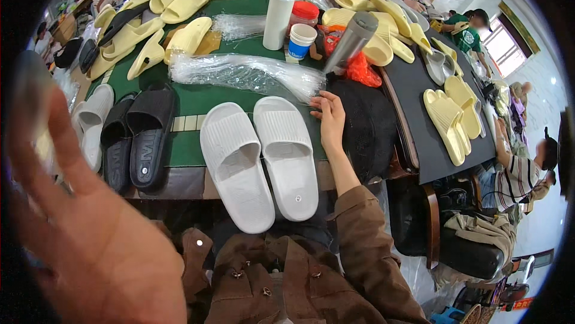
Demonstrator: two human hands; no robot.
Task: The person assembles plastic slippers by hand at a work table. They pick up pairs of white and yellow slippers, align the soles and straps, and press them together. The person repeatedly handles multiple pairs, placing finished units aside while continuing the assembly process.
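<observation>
Two white slide sandals [239, 168] lie side by side at the table's near edge, toes away from me. Beyond them stretches a bundle of thin clear plastic strips [239, 75]. My right hand [330, 121] is at the bundle's right end, its bent fingertips pinching at the strip tips. Close to the camera on the left, my left hand [102, 234] is raised, its fingers apart and nothing seen in it; the upper fingertips are blurred. Black slides [147, 138] and a grey-white slide [94, 123] lie between that hand and the white pair.
Pale yellow slides [188, 39] crowd the far left and more yellow slides [446, 123] lie on the black table at right. A white tumbler [280, 15], paint-style cup [300, 41], red-lidded jar [304, 13] and grey flask [352, 42] stand past the bundle. Other people work around.
</observation>
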